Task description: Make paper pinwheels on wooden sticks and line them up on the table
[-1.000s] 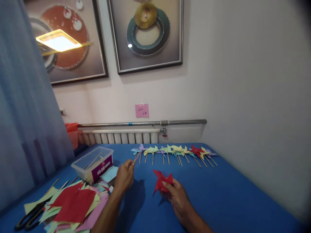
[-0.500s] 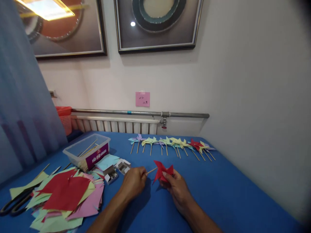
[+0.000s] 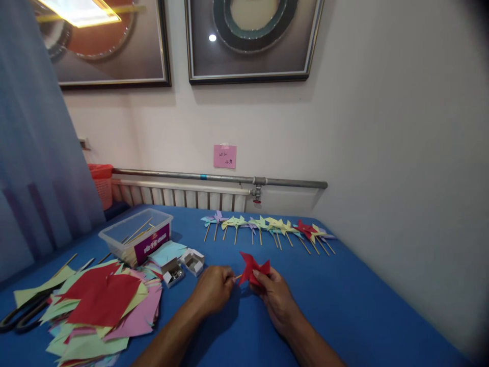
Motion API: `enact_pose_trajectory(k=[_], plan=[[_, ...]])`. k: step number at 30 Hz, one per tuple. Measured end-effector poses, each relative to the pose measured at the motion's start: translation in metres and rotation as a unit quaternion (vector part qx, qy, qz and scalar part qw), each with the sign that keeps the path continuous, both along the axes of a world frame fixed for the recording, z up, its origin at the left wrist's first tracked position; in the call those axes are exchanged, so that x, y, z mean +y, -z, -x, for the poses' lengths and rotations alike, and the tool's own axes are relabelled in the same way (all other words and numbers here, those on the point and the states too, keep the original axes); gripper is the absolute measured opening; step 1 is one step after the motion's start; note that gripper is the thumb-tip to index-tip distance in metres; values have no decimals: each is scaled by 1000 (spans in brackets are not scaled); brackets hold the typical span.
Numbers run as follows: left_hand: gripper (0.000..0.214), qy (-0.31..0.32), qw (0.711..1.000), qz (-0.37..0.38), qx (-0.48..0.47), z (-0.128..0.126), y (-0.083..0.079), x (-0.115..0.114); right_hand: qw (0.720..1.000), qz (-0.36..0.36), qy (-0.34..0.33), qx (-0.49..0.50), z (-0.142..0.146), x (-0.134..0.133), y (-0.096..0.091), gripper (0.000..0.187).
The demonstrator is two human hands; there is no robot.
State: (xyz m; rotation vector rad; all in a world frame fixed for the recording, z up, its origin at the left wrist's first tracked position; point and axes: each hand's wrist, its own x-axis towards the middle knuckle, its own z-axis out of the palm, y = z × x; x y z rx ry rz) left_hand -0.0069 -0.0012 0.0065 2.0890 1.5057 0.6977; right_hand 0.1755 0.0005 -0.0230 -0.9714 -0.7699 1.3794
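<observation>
Two bare hands are close together above the blue bench (image 3: 344, 311), each with its grip closed. The left hand (image 3: 214, 288) has its thumb and fingers pinched around a thin wooden stick (image 3: 239, 277), of which only a short length shows. The right hand (image 3: 272, 293) pinches a red paper pinwheel (image 3: 249, 267), thumb on the near face, the folded points fanning out above and to the left. The stick's far end meets the pinwheel's left side; whether it is fixed there, I cannot tell.

Left of the hands stand two small white boxes, side by side and open: one box (image 3: 167, 278) contains shiny metal bits, the other box (image 3: 197, 259) sits just behind it. Light blue paper (image 3: 168, 252) lies beside them, next to a clear plastic tub (image 3: 114, 240) with a purple label and some loose sticks (image 3: 139, 232) inside. Nearer the person, red sheets top a pile of coloured paper (image 3: 105, 302), with black-handled scissors (image 3: 28, 315) at its left.

Beyond the hands, a row of finished pinwheels (image 3: 258, 223) lies along the bench's far side, sticks toward the person. A pink note (image 3: 224, 156) is stuck on the wall above a pipe (image 3: 171, 175).
</observation>
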Motion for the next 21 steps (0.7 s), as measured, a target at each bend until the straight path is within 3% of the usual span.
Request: enact_pose_trajectory(k=[21], plan=[[21, -15, 1000, 12, -15, -4, 3, 0, 999, -12, 11, 28, -1, 4, 7, 40]])
